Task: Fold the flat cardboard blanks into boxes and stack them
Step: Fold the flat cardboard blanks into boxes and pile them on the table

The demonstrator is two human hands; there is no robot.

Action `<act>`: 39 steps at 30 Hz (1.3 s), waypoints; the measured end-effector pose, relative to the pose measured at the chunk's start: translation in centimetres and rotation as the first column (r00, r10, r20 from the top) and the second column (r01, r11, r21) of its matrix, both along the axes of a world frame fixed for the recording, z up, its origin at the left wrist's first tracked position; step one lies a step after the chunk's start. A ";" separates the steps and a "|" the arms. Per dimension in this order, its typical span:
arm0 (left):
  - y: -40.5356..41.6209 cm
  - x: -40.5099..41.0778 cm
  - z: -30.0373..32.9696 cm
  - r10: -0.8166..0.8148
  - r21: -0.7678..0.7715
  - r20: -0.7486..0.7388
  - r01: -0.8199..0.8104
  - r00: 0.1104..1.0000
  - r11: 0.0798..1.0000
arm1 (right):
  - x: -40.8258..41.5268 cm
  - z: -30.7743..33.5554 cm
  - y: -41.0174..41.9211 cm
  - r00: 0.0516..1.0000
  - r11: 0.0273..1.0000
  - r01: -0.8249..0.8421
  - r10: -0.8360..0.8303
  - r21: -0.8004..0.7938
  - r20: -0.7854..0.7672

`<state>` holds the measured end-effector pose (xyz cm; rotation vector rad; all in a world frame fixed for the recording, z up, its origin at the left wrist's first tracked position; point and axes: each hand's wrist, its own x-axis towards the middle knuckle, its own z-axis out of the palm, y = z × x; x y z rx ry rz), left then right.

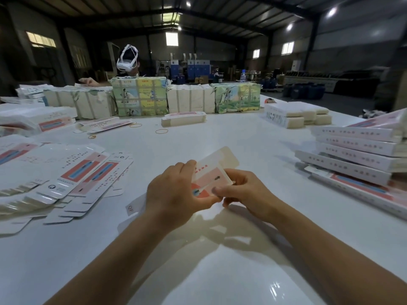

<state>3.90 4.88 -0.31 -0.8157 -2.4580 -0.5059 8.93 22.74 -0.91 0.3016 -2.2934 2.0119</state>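
Head view: both hands (176,190) grip a blank (211,175).

Cardboard blank (212,172) between both hands (211,190)

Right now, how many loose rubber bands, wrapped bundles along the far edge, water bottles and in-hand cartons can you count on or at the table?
Loose rubber bands: 3
Wrapped bundles along the far edge: 4
Water bottles: 1
Cartons gripped by the left hand and right hand: 1
Total: 9
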 end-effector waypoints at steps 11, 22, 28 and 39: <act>-0.9 -0.4 0.6 -0.038 -0.121 0.188 0.061 0.981 0.991 | 0.3 -0.2 0.0 0.993 0.989 0.112 -0.114 0.101 0.009; -1.3 -0.8 0.0 -0.113 0.141 0.295 0.074 0.949 0.987 | 0.4 -0.4 -1.4 0.795 0.835 0.531 -0.551 -0.145 -0.254; -0.9 -0.6 -0.2 -0.111 0.174 0.302 0.060 0.947 0.983 | 0.2 -0.9 -2.8 0.753 0.807 0.586 -0.577 -0.077 -0.317; -1.1 -0.4 -0.5 -0.113 0.151 0.198 0.084 0.974 0.985 | 1.2 -0.1 -3.5 0.544 0.640 0.749 -0.446 0.171 -0.711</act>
